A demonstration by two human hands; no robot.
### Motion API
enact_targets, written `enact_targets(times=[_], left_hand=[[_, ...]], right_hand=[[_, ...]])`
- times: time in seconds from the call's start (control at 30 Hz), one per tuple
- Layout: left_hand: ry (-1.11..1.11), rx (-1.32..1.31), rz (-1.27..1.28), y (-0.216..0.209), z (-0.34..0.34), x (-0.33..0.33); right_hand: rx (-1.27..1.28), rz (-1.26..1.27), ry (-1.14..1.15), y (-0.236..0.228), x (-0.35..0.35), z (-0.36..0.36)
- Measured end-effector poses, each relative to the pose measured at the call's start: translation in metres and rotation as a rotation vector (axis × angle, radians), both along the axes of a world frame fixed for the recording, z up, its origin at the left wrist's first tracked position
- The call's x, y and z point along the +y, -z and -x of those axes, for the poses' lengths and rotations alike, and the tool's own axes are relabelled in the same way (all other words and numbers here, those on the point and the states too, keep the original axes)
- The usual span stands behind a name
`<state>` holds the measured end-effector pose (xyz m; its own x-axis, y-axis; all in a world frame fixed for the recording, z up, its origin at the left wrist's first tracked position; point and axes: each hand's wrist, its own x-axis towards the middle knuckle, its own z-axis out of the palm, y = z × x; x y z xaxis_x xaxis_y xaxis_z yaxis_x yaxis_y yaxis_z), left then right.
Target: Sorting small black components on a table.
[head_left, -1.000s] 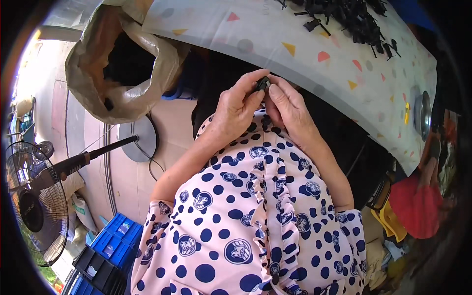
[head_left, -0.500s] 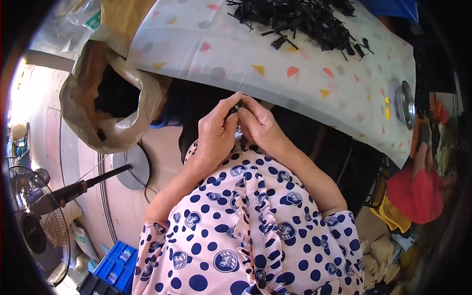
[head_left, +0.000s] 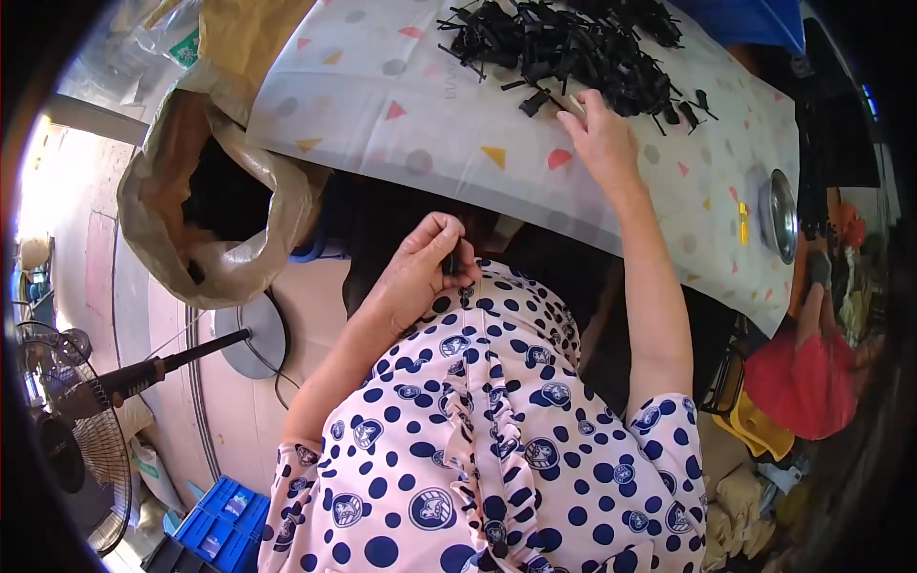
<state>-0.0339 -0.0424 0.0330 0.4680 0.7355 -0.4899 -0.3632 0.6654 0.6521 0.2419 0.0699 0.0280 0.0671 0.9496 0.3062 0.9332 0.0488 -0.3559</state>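
My left hand [head_left: 428,263] is closed in front of my shirt, below the table's near edge. Its fingers wrap round a small black plastic part [head_left: 453,262], mostly hidden by them. My right hand [head_left: 607,143] reaches over the table to the near side of a heap of small black plastic parts [head_left: 573,48]. Thumb and forefinger are a little apart, beside a stray black part [head_left: 535,102] at the heap's edge. No part shows clearly between them. The pieces in the heap have thin stems and wider, flat ends.
A patterned cloth covers the table [head_left: 430,124]. On its right stand a round metal dish [head_left: 781,218] and a small yellow object [head_left: 743,224]. An open sack [head_left: 258,263] stands left, with a fan [head_left: 81,449] and blue crates [head_left: 224,520] beyond. A person in red [head_left: 802,387] is at right.
Both hands were together at the black part. My right hand has moved away, forward and right to the heap, while my left has kept the part and dropped slightly lower.
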Motion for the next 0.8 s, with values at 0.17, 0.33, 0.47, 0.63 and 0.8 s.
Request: enact_targets(times=[0.17,0.33,0.47,0.63,0.8], left_hand=[[0.02,0.042,0.038,0.001,0.002,0.003],[0.068,0.301,-0.54,0.007,-0.007,0.015],[-0.046,0.659,-1.005,-0.016,-0.04,0.036],[-0.082,0.888,-1.374,-0.026,-0.082,0.074],[0.156,0.932,-1.373,-0.012,-0.089,0.092]], right_hand=[[-0.128,0.021,-0.015,0.008,0.002,-0.013],[0.841,0.273,0.059,-0.006,-0.032,-0.011],[1.353,0.454,0.115,-0.021,-0.058,-0.006],[1.764,0.497,0.132,-0.028,-0.072,0.015],[1.797,0.595,0.069,-0.029,-0.081,0.028]])
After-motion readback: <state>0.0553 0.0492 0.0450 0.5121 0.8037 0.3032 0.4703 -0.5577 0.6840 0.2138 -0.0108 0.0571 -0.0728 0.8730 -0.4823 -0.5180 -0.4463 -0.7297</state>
